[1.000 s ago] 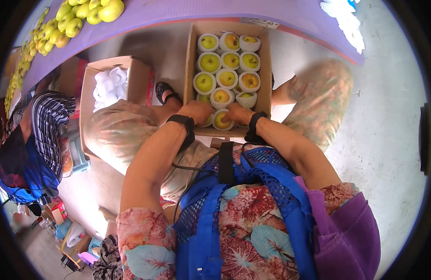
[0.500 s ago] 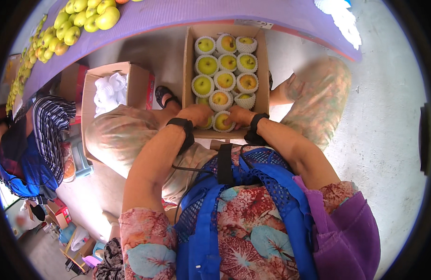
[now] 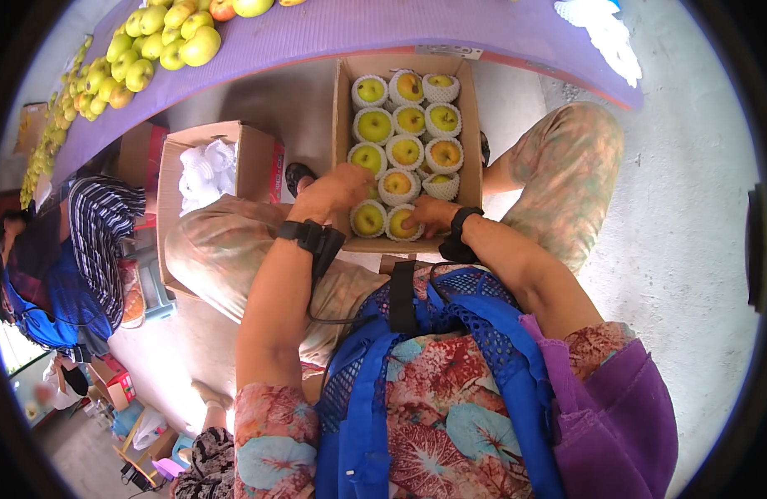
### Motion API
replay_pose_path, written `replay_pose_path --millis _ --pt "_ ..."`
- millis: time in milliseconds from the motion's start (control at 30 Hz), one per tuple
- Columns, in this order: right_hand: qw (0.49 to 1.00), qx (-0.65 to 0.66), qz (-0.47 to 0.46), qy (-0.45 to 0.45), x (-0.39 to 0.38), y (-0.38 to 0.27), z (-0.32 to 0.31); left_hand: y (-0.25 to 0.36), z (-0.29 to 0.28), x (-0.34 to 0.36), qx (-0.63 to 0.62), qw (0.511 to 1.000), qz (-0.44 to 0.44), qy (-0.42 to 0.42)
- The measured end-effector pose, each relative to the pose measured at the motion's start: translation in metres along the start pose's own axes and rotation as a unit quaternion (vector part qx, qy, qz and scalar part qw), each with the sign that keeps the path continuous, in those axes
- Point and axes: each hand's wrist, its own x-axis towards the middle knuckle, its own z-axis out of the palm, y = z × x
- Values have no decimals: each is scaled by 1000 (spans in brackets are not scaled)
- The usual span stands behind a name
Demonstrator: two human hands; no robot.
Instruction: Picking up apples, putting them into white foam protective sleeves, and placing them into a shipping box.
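A cardboard box [image 3: 340,108] stands between my knees, holding rows of yellow-green apples in white foam net sleeves. My left hand [image 3: 342,190] hovers over the box's left wall, near an apple [image 3: 367,158] in the left column. Its fingers look loosely bent and apart, with nothing visible in them. Below it, a netted apple [image 3: 367,219] sits in the front left corner. At the near end, my right hand [image 3: 434,216] grips the netted apple [image 3: 402,223] beside that one, thumb and fingers on its right side. The front right corner is hidden under this hand.
A purple-covered table [image 3: 317,37] with a heap of loose apples [image 3: 150,41] runs across the far side. Left of my knee stands a carton [image 3: 242,158] of white foam nets [image 3: 207,170]. Another person in striped clothing [image 3: 105,224] sits at far left.
My left hand has lifted off the front left apple and moved up and slightly left, uncovering it. My right hand stays at the front apple. The view has shifted slightly.
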Motion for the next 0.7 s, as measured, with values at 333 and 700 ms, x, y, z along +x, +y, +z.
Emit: replay_pose_path --millis 333,700 --pt "999 -29 6 -11 21 13 -1 25 -51 -38 -88 984 72 137" --pt "999 -13 7 -42 4 6 -14 49 -83 -50 -100 975 87 178"
